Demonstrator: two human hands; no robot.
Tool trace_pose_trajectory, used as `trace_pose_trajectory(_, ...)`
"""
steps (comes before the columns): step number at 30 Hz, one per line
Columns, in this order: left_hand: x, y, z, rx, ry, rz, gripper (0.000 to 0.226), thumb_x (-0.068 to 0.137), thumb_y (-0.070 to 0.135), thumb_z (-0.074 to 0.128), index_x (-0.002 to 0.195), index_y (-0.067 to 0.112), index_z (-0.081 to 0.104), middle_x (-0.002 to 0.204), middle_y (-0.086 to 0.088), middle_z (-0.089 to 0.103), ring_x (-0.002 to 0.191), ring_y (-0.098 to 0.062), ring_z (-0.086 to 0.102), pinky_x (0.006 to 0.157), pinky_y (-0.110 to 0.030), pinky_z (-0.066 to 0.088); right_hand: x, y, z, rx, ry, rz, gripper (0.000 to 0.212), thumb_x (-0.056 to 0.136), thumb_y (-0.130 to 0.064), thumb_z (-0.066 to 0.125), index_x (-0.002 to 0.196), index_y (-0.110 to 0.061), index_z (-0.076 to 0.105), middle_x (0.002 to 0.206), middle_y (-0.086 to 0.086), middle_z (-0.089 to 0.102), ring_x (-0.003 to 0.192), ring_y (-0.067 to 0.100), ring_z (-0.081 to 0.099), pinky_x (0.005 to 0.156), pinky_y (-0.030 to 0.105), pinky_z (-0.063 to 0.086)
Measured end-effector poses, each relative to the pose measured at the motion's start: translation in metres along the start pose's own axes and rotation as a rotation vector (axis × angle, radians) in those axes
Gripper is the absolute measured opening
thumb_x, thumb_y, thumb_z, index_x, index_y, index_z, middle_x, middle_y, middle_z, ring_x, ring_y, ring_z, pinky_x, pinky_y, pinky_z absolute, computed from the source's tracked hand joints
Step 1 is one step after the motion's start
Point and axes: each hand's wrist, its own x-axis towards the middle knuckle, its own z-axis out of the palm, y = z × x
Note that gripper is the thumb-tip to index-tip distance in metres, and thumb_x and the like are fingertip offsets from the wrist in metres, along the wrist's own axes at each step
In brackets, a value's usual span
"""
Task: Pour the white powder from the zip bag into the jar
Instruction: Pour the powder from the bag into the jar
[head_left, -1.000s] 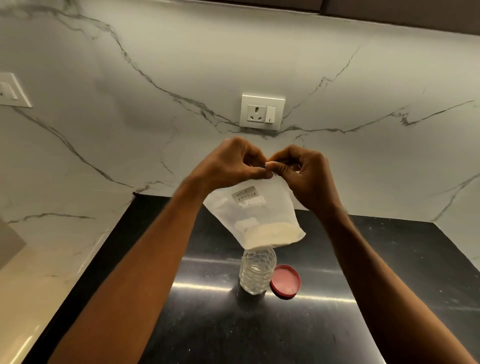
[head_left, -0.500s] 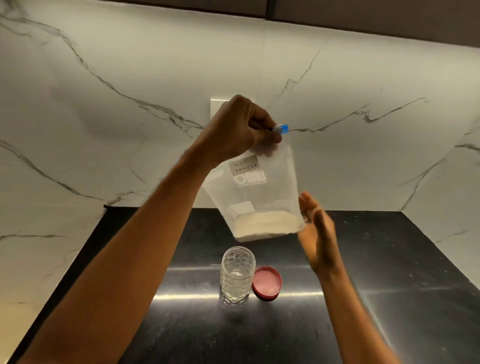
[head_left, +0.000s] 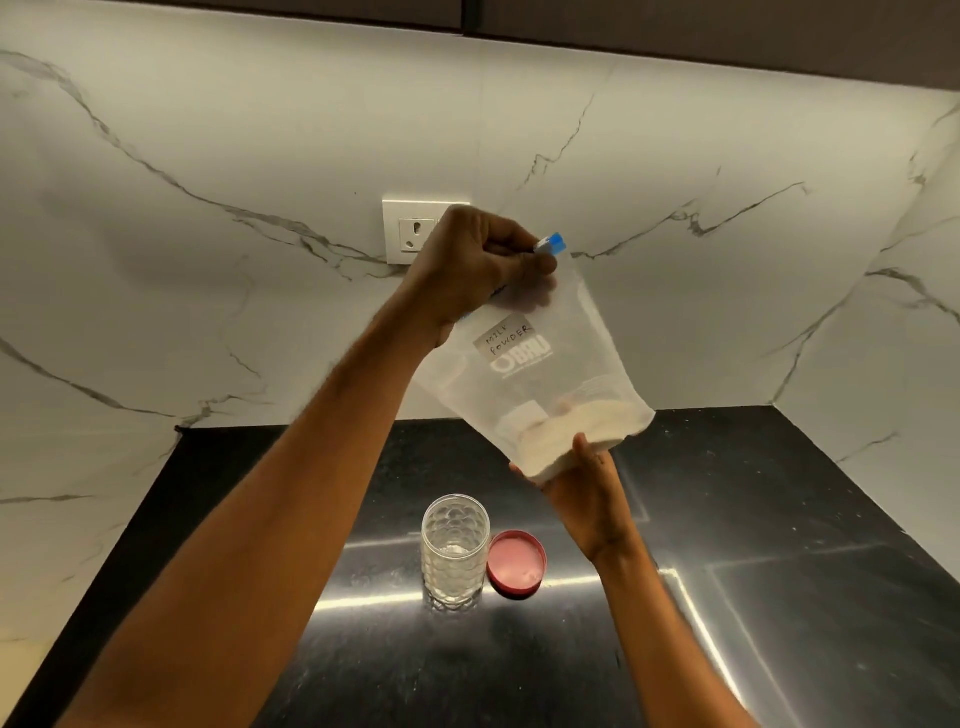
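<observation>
Zip bag (head_left: 540, 374): translucent plastic, blue slider at the top corner, handwritten label reading "MILK POWDER" over a white printed logo. Held up in the air above the counter, tilted, top toward upper left, bottom lower right. White powder (head_left: 566, 434) sits in a small heap in the bottom of the bag. Jar (head_left: 455, 551): clear glass with a dimpled pattern, upright on the black counter, open mouth, below and left of the bag's bottom. Looks nearly empty.

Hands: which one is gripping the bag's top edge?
The left hand, fingers curled on the zip bag's top by the blue slider. The right hand only supports the bottom.
</observation>
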Motion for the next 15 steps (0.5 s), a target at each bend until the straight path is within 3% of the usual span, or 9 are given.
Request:
trace_pose_trajectory(4, -0.004, -0.017, -0.005, -0.097, 0.036, -0.044, 0.022, 0.086, 0.008, 0.074, 0.100, -0.009, 0.071, 0.091, -0.022, 0.076, 0.078, -0.030, 0.074, 0.078, -0.041, 0.063, 0.000, -0.010, -0.009, -0.059, 0.075, -0.029, 0.092, 0.065, -0.048, 0.084, 0.141, -0.018, 0.042, 0.141, 0.019, 0.049, 0.130, 0.040, 0.047, 0.098, 0.055, 0.048)
trace_pose_trajectory(9, -0.015, -0.045, -0.012, -0.165, 0.048, -0.081, 0.018, 0.089, 0.014, 0.069, 0.101, 0.000, 0.072, 0.091, -0.007, 0.077, 0.087, -0.024, 0.075, 0.076, -0.032, 0.061, -0.001, -0.038, -0.021, -0.224, 0.120, -0.132, 0.078, 0.069, -0.053, 0.078, 0.136, -0.025, 0.048, 0.133, 0.012, 0.058, 0.125, 0.036, 0.054, 0.097, 0.060, 0.046)
trace_pose_trajectory(15, -0.030, -0.079, -0.010, -0.297, 0.076, -0.155, 0.014, 0.090, 0.012, 0.067, 0.101, 0.004, 0.072, 0.094, -0.008, 0.077, 0.092, -0.026, 0.075, 0.081, -0.037, 0.062, -0.006, -0.062, -0.037, -0.415, 0.133, -0.149, 0.059, 0.084, -0.051, 0.063, 0.136, -0.027, 0.047, 0.131, 0.009, 0.059, 0.121, 0.034, 0.057, 0.090, 0.056, 0.052)
